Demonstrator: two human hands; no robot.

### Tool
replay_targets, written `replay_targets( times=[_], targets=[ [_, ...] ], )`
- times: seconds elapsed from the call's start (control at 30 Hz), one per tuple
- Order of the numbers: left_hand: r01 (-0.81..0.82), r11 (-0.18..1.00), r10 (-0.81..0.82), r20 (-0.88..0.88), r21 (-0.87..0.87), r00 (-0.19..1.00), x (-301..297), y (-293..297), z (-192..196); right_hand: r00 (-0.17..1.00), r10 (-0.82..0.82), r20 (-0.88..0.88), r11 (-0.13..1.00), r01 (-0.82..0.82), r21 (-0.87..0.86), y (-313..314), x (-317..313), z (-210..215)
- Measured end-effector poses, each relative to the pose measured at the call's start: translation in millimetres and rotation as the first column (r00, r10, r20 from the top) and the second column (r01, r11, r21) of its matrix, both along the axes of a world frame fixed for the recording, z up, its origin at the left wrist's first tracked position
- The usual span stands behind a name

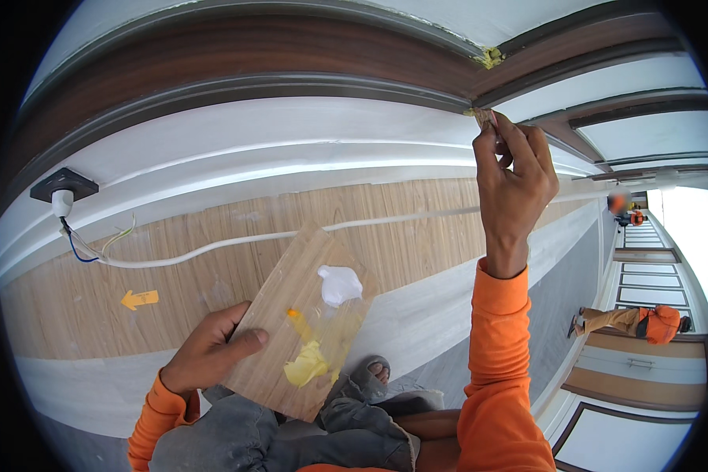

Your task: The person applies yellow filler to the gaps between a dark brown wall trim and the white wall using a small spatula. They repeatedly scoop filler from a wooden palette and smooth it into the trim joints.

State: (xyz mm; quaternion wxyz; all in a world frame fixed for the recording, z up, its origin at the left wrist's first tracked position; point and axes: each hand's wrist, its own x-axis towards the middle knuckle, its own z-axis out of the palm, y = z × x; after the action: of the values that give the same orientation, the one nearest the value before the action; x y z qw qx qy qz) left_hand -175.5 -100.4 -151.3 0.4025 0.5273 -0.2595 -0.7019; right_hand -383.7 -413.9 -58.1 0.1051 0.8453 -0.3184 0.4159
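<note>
Right-hand grip (pixel 516 169) is closed, thumb and fingers pinching a small flat piece (pixel 484 118) at the corner of the dark frame (pixel 354 82), where a dab of yellow filler (pixel 470 112) shows right beside its tip; whether the edge touches the joint cannot be made out. Left-hand grip (pixel 216 350) is clamped on a wood-patterned board (pixel 263 315), thumb on top, its other fingers mostly hidden, and holds it over the lap. On the board sit a white blob (pixel 340 285) and a yellow blob (pixel 307 363), both well apart from the frame. The step looks like working filler into that corner. To do it well, a light but firm pinch close to the working edge should give the best control, with the piece laid at a low slant and drawn along the joint in short, even strokes. Thin amounts would be wiser than one thick load, since excess could smear onto the white wall (pixel 385 126) just beside. The board is best held level, and wiping the edge between strokes would probably leave a cleaner line.
</note>
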Motion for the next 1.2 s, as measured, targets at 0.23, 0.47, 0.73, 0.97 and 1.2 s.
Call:
replay_targets(
  times=[0.23, 0.47, 0.73, 0.97, 1.2],
  targets=[
    [0.026, 0.999, -0.027, -0.006, -0.043, 1.000, -1.4, 0.1, -6.8, 0.999, 0.022, 0.035, 0.999, -0.024, 0.034, -4.0, -0.3, -4.2],
    [0.024, 0.999, -0.023, 0.009, -0.040, 1.000, -1.8, 0.9, -6.5, 0.989, -0.010, 0.148, 0.992, -0.009, 0.124, -4.3, -7.8, 6.7],
    [0.010, 0.999, -0.010, -0.001, -0.044, 1.000, -2.9, 2.8, -6.5, 0.994, 0.024, 0.107, 0.995, -0.034, 0.095, -5.5, -3.1, -1.1],
    [-0.011, 0.998, 0.011, -0.002, -0.054, 1.000, -1.3, 2.0, -1.6, 0.966, 0.052, 0.253, 0.980, -0.098, 0.171, -6.6, -14.0, 5.5],
    [-0.009, 0.999, 0.008, -0.020, -0.044, 1.000, -1.3, -1.7, -8.0, 0.932, 0.043, 0.359, 0.772, -0.259, 0.581, 12.6, -50.3, 23.0]
  ],
)
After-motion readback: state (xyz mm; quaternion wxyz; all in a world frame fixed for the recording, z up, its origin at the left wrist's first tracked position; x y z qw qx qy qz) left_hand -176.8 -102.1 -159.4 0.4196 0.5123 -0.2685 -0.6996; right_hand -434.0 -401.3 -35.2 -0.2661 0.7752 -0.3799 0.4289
